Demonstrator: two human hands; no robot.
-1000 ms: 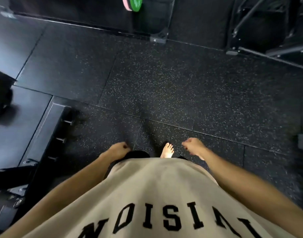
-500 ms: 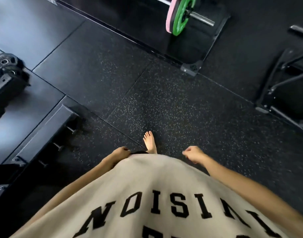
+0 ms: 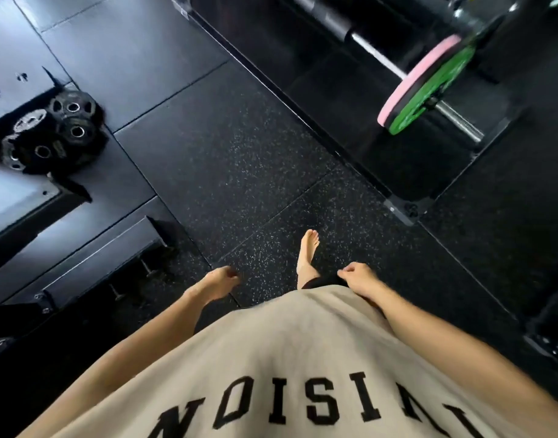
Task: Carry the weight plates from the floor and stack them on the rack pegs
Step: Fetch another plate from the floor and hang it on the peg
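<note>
Weight plates: a cluster of black plates [image 3: 55,134] with round centre holes and pale raised lettering is being seen at the far left of the floor, leaning against one another beside a dark base; the lettering is too small to be read
Floor: black speckled rubber tiles [image 3: 239,172] are being shown, with seams running diagonally across them
Rack pegs: short thin metal pegs [image 3: 146,268] are being shown sticking out from a low dark rail at the left edge of the speckled tiles, all of them bare
Left hand: the left hand [image 3: 219,281] is being held loosely curled beside the hip, with nothing gripped and nothing touched
Right hand: the right hand [image 3: 358,278] is being held with fingers loosely bent, empty, just above the hem of the beige shirt [image 3: 287,358]
Foot: one bare foot [image 3: 307,254] is being set on the speckled tile between the two hands
Barbell: a steel barbell [image 3: 375,53] carrying a pink plate [image 3: 413,82] against a green plate [image 3: 429,96] is being shown on a dark platform at the far right
Hidden or unclear: the other foot is being covered by the shirt; the exact count of black plates cannot be told; the equipment at the right edge is being cut off
</note>
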